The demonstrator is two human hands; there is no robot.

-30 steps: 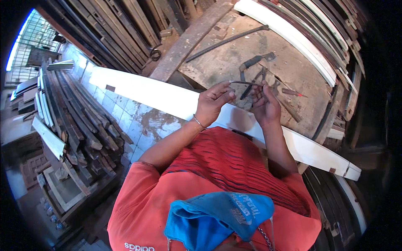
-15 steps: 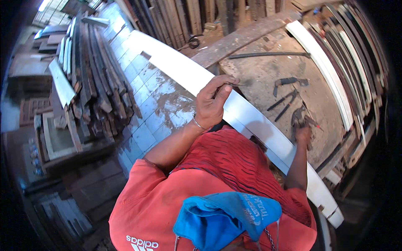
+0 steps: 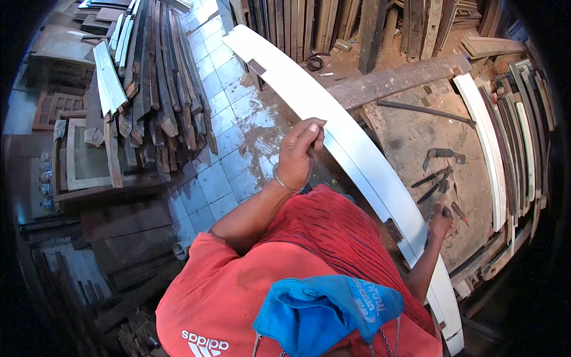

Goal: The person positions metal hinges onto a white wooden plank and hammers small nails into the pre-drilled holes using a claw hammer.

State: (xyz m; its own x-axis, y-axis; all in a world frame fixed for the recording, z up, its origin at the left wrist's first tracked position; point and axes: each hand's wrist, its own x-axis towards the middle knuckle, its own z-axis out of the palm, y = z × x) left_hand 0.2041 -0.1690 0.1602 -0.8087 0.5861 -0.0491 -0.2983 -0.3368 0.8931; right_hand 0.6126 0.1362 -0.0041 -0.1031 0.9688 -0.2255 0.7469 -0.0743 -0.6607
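Note:
A long white board (image 3: 351, 149) runs diagonally in front of my body, with cut notches near both ends. My left hand (image 3: 300, 152) is raised beside the board's left edge, thumb and fingers pinched together; whatever they hold is too small to make out. My right hand (image 3: 440, 223) reaches over the board to the worktop, its fingers curled near the tools, and what is in them is hidden. Just beyond it lie dark-handled pliers (image 3: 439, 183), a hammer-like tool (image 3: 445, 156) and a thin tool with a red tip (image 3: 459, 213).
The worn wooden worktop (image 3: 410, 128) carries a dark rod (image 3: 425, 112) and another white board (image 3: 485, 149). Stacked strips (image 3: 523, 137) line the right side. A pile of timber (image 3: 154, 77) lies at left beside the tiled floor (image 3: 223, 143). Planks (image 3: 297, 27) lean at the back.
My right hand has drawn back from the tools toward me, leaving the pliers on the worktop. The left hand stays pinched by the board. The whole view has shifted.

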